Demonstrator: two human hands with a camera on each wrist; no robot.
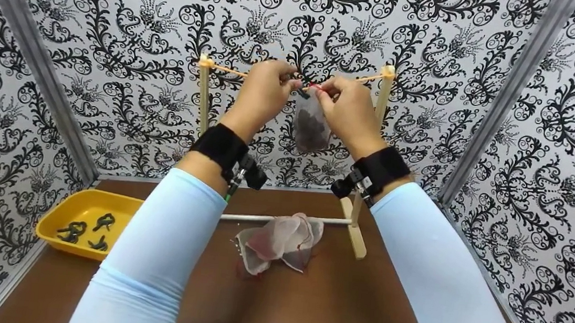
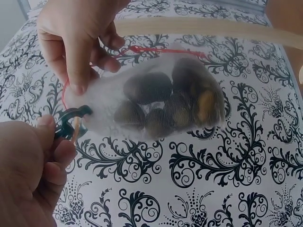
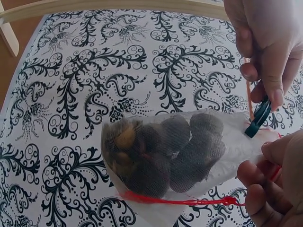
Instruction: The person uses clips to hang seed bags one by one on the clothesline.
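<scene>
Nearest, a heap of mesh bags [image 1: 279, 242] lies on the brown surface [image 1: 336, 314], seemingly unhung; left, a yellow tray [image 1: 83, 211] holds spare clips; farther, the left hand [image 1: 265, 93] pinches a dark clip [image 2: 71, 122] at the string [image 1: 227, 70], the right hand [image 1: 348, 109] pinching the stone-filled pouch [image 1: 312, 124]; clipping looks underway, unfinished.

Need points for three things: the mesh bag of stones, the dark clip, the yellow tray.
mesh bag of stones [image 3: 165, 151], right wrist view, on the stones in the bag's middle.
dark clip [image 3: 258, 120], right wrist view, on the clip's body at the bag's edge.
yellow tray [image 1: 80, 205], head view, on the bare floor of the tray.
</scene>
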